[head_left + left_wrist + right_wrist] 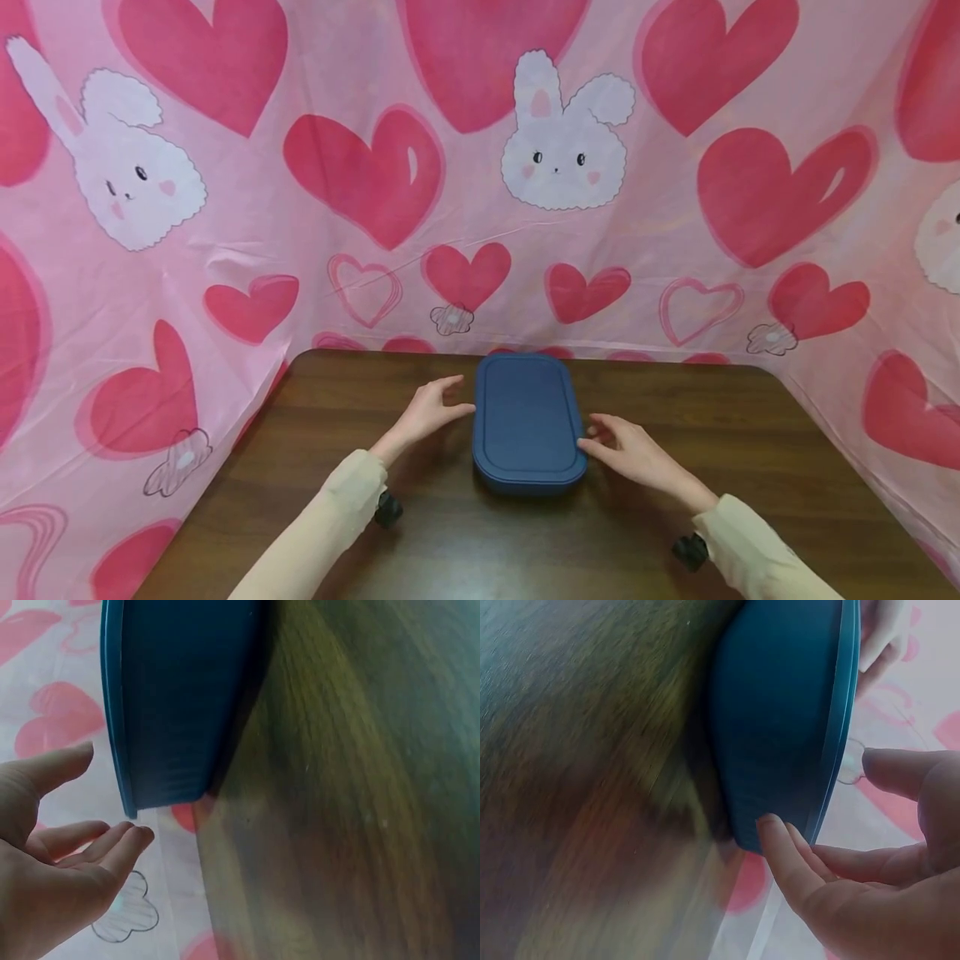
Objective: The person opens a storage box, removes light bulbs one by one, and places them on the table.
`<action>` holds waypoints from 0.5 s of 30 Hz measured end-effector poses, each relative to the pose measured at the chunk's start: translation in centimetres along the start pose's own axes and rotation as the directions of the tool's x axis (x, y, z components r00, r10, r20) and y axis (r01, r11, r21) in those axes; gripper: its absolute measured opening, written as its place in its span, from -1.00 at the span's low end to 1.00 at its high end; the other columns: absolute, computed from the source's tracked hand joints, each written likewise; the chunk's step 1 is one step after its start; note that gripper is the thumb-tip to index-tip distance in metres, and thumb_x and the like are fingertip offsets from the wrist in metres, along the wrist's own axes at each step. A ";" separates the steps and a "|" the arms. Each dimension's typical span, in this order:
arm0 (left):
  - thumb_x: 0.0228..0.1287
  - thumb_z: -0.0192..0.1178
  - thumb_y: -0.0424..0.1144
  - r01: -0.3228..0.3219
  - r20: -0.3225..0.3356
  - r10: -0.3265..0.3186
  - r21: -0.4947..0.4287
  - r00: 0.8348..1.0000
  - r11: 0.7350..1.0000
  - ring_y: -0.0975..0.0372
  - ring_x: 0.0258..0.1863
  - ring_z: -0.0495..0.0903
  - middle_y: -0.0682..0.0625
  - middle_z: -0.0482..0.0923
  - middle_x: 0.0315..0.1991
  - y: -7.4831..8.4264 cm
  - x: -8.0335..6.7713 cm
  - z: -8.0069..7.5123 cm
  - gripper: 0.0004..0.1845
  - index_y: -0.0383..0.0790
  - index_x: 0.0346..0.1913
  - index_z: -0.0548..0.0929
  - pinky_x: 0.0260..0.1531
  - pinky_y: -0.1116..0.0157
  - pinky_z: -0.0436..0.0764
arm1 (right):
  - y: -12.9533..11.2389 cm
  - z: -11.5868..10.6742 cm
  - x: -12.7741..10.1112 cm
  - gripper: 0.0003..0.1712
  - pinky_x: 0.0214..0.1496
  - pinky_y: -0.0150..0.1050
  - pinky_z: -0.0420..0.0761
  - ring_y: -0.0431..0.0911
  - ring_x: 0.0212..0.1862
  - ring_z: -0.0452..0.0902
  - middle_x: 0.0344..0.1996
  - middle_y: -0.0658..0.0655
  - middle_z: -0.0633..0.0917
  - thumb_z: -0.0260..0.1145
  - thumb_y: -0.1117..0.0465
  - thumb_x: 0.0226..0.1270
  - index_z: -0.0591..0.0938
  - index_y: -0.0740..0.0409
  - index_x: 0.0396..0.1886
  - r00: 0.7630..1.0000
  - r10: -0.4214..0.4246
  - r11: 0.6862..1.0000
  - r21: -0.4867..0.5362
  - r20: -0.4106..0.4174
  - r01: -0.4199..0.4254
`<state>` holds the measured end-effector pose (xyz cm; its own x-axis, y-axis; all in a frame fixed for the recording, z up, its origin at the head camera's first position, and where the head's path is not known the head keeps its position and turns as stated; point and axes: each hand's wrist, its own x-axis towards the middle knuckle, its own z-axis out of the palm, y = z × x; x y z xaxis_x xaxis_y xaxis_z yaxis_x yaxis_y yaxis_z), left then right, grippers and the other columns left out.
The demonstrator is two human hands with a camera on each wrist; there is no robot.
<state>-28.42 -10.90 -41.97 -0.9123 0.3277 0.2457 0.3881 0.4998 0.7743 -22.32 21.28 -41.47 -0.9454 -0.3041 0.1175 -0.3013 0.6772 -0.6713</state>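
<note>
Fingertips first: on the right hand (633, 454), the right wrist view shows a fingertip (774, 829) pressed against the side wall of the blue lidded container (527, 423), just under the lid's rim, with the thumb spread apart over the lid side. The fingers are loosely extended, bracketing the edge rather than wrapped round it. Over on the left hand (429, 410), the fingers (126, 841) are relaxed and gently fanned, tips right at the lid's lip; from the left wrist view I cannot tell whether they actually touch it or sit just beside.

The container itself is closed, its lid on, so whatever is inside is hidden. It's a dark blue oblong box with rounded corners, a raised border running round the lid top, and a thin lip overhanging smooth walls.

It sits in the lower middle of the head view, flat on the dark wooden table (750, 433), between the two hands. Its long axis runs from the bottom of the frame up toward the pink heart-and-bunny cloth (562, 150) at the back.

Cream sleeves (345, 492) come in from the lower corners.
</note>
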 end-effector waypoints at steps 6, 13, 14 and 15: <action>-0.06 0.21 -0.16 0.048 0.040 -0.047 -0.030 0.998 0.998 0.04 -0.12 0.42 -0.20 0.36 -0.02 0.1 0.4 0.7 -0.42 -0.34 0.06 0.34 -0.21 0.17 0.42 | -0.2 0.3 0.3 -0.29 -0.22 -0.19 0.45 -0.15 -0.25 0.44 -0.24 0.12 0.52 0.21 -0.07 -0.04 0.35 0.31 0.03 1.000 0.008 1.000 0.026 0.014 -0.009; -0.04 0.19 -0.16 0.062 0.044 -0.061 -0.008 0.997 0.998 0.12 -0.17 0.46 -0.17 0.39 -0.05 0.2 0.6 1.3 -0.43 -0.37 0.05 0.35 -0.25 0.25 0.45 | 0.0 0.8 0.6 -0.34 -0.24 -0.18 0.46 -0.16 -0.29 0.45 -0.27 0.11 0.53 0.25 -0.03 -0.06 0.39 0.32 -0.01 1.000 -0.004 1.000 0.029 0.009 0.004; -0.03 0.18 -0.17 0.063 0.046 -0.062 -0.016 0.997 0.998 0.14 -0.18 0.47 -0.16 0.40 -0.05 0.2 0.7 1.4 -0.44 -0.37 0.05 0.35 -0.25 0.26 0.46 | 0.0 0.8 0.7 -0.34 -0.25 -0.20 0.46 -0.16 -0.30 0.44 -0.28 0.10 0.53 0.25 -0.03 -0.06 0.40 0.31 -0.02 1.000 -0.005 1.000 0.026 0.008 0.004; -0.03 0.18 -0.17 0.066 0.046 -0.065 -0.020 0.997 0.998 0.16 -0.19 0.47 -0.14 0.41 -0.05 0.2 0.7 1.4 -0.44 -0.36 0.05 0.35 -0.26 0.28 0.46 | 0.0 0.8 0.7 -0.35 -0.25 -0.21 0.46 -0.17 -0.30 0.44 -0.29 0.10 0.53 0.25 -0.03 -0.06 0.40 0.31 -0.02 1.000 -0.004 1.000 0.027 0.007 0.003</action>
<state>-28.81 -9.40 -42.44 -0.9285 0.3313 0.1675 0.3242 0.5039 0.8006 -22.86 20.48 -41.98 -0.9433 -0.3115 0.1145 -0.3010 0.6579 -0.6904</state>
